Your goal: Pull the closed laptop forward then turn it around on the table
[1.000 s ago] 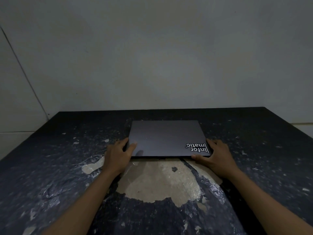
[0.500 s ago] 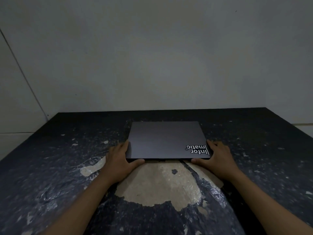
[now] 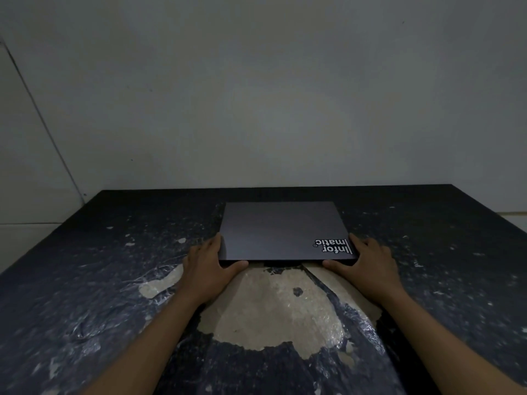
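Note:
A closed dark grey laptop (image 3: 281, 229) lies flat on the dark table (image 3: 114, 280), with a white sticker (image 3: 333, 246) at its near right corner. My left hand (image 3: 206, 269) grips the near left corner, thumb along the front edge and fingers up the left side. My right hand (image 3: 363, 266) grips the near right corner the same way, thumb under the front edge. The laptop's front edge sits just beyond a worn pale patch.
The table's black covering is peeled and wrinkled, with a large pale bare patch (image 3: 273, 309) in front of the laptop. A plain wall (image 3: 256, 95) rises right behind the table's far edge. The table's side edges fall away at left and right.
My left thumb came off the lid and now hooks along the front edge. The laptop has crept slightly towards me. The right hand's grip is unchanged.

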